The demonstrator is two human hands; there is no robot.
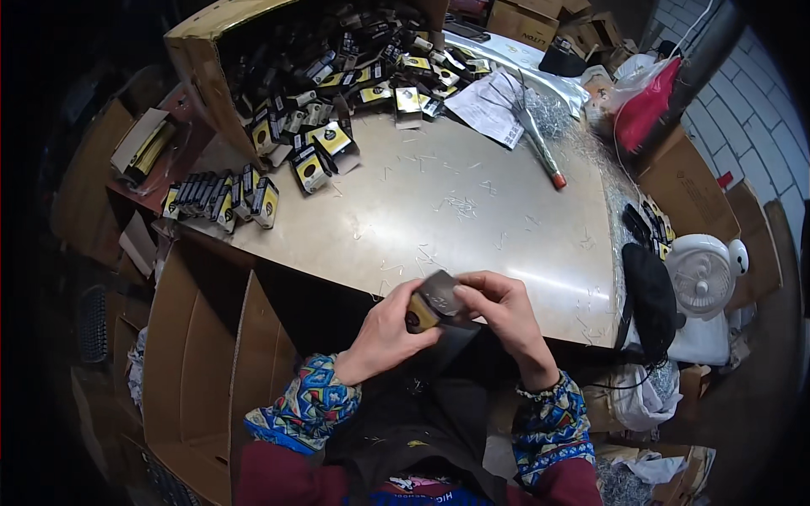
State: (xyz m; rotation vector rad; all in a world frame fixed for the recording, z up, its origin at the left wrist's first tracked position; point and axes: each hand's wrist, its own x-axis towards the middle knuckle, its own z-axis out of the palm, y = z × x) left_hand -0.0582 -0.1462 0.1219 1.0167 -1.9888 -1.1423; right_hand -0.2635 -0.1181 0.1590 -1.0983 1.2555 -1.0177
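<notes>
A small black-and-yellow cardboard box [422, 317] is held above the table's near edge, in front of my body. My left hand [385, 329] wraps round its side. With thumb and fingers closed, my right hand [506, 316] grips its grey upper part at the right. Thin silvery pins show at the box's top; I cannot tell whether they lie inside it or on a flap. Similar pins [456, 206] are scattered over the shiny table [337, 232].
A heap of similar boxes [371, 80] spills from a large carton [196, 80] at the far left. Boxes stand in a row [211, 199] nearby. A wire-tined tool [540, 143] lies by a paper sheet [489, 108]. A white fan [702, 278] stands right; an open carton [192, 354], lower left.
</notes>
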